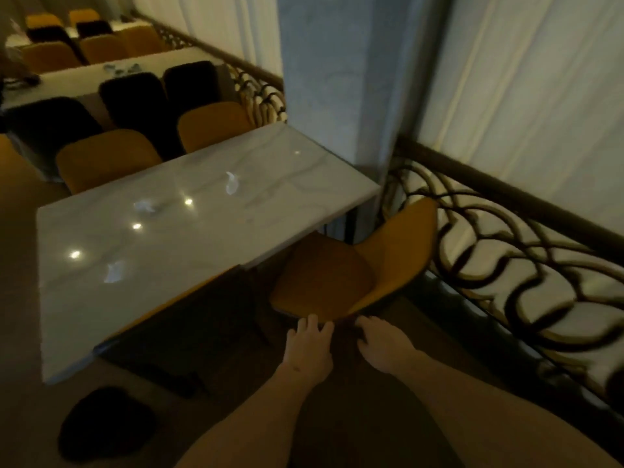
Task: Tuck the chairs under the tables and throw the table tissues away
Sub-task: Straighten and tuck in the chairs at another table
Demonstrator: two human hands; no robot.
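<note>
An orange chair [341, 278] stands turned at the near right corner of the marble table [270, 170], its seat partly under the top. My left hand [309, 346] reaches to the seat's front edge with straight fingers touching it. My right hand [381, 346] is beside it at the chair's near edge, fingers loosely bent; whether it touches is unclear. Three crumpled tissues lie on the table: one far [232, 183], one in the middle [146, 207], one near the left [114, 271].
An ornate railing [506, 265] with curtains behind runs along the right. A grey pillar [341, 79] stands at the table's far right corner. Two orange chairs [104, 157] sit on the far side, black chairs and more tables beyond. A dark chair [104, 423] is at lower left.
</note>
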